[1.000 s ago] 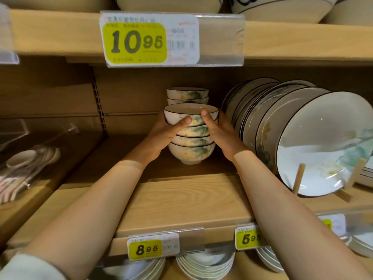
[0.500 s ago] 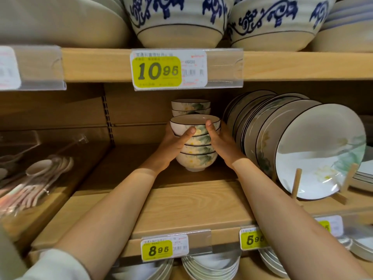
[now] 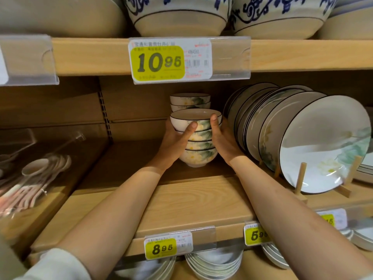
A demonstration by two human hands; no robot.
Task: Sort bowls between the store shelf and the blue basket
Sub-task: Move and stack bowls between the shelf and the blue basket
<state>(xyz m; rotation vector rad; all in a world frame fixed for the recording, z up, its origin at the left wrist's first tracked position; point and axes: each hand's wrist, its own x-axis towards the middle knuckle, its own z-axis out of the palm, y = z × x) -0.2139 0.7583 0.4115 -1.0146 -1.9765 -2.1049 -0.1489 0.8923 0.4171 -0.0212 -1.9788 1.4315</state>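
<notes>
While both hands reach deep into the wooden shelf (image 3: 191, 201), they hold a stack of bowls (image 3: 199, 147) that stands toward the back edge, about midway along it. The left hand (image 3: 173, 144) cups the stack from one side and the right hand (image 3: 225, 144) from the other. Each thumb lies on the wall of the top bowl, and the other fingers curl behind, where I cannot see them. I cannot tell whether the foot of the lowest bowl touches the shelf.

To move this stack well, I think the palms must carry the lower bowls too, not only squeeze the upper ones. The stack should travel level and straight toward the front edge, away from the plates (image 3: 302, 138) that lean in a rack just beside the right hand. The blue basket is not visible.

The bowls look like glazed ceramic: white, round and deep, with a thin dark rim, painted green leaves and pale yellow flowers. Such smooth glaze probably slips easily. A second stack (image 3: 189, 101) stands directly behind.
</notes>
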